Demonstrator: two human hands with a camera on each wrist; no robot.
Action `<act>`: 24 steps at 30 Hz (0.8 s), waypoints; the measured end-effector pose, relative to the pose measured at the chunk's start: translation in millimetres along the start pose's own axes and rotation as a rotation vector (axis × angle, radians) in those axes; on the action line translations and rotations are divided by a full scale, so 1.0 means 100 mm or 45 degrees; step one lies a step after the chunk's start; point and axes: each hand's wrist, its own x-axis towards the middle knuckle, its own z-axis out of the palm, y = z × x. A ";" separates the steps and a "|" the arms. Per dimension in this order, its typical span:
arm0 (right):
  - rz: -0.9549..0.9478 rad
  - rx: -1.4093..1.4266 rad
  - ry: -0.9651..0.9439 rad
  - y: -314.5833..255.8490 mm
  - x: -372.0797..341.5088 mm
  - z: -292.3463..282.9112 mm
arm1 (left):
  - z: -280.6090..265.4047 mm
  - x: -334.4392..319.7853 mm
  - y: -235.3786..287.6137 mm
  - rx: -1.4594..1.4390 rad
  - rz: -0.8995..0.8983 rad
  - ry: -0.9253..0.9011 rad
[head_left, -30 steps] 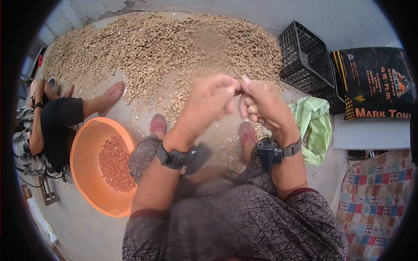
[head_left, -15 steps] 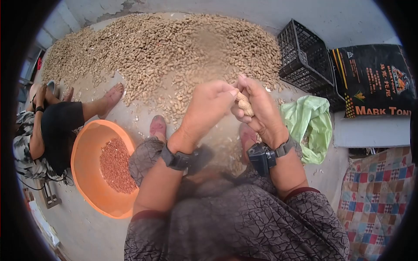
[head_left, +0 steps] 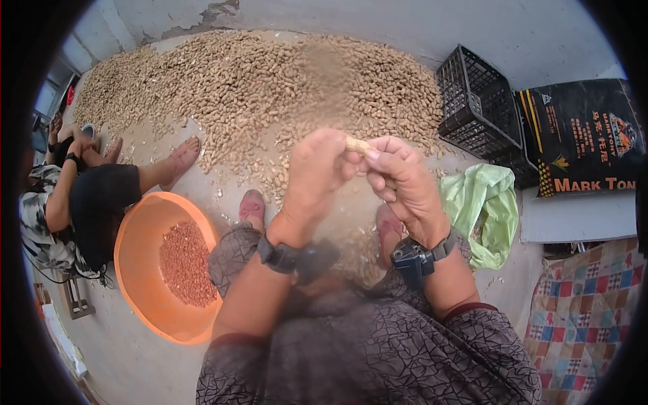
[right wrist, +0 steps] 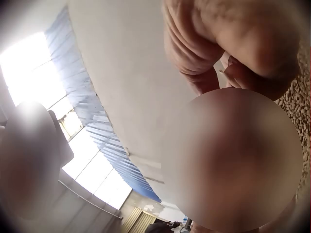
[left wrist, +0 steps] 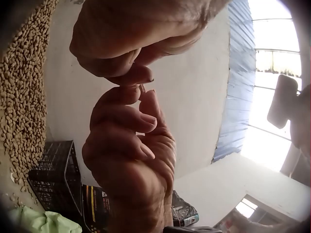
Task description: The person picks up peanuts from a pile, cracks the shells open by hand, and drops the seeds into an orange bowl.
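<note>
In front of my chest a pale peanut in its shell [head_left: 358, 144] is pinched between both hands. My left hand [head_left: 312, 182] holds its left end with thumb and fingertips. From the other side, my right hand [head_left: 410, 189] grips it between thumb and forefinger, the remaining fingers curled toward the palm. In the left wrist view the fingertips of the two hands meet and mostly hide the peanut. A blurred disc covers much of the right wrist view. Beyond the hands spreads a large heap of unshelled peanuts [head_left: 256, 88].
To my left stands an orange basin [head_left: 145, 270] with reddish shelled peanuts [head_left: 185, 263]. A seated person [head_left: 64, 196] is beyond it. On the right are a green plastic bag [head_left: 496, 196], a black crate [head_left: 476, 101], a black printed sack [head_left: 580, 135] and a checked cloth [head_left: 580, 317].
A second ago several peanuts lay in my right hand's curled fingers; half a second ago one showed at its fingertips. Now a peanut is stretched between both hands' fingertips.
</note>
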 end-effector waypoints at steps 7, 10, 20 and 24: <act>-0.421 -0.562 0.170 -0.02 -0.05 0.02 | -0.07 0.00 0.06 0.070 -0.191 -0.243; -0.471 -0.531 0.089 -0.08 -0.09 0.03 | -0.12 -0.01 0.07 -0.052 -0.249 -0.416; -0.331 -0.353 0.122 -0.13 -0.10 0.01 | 0.00 -0.13 0.17 -0.100 -0.229 -0.572; -0.223 -0.204 0.129 -0.19 -0.11 0.07 | 0.04 -0.16 0.16 -0.074 -0.157 -0.568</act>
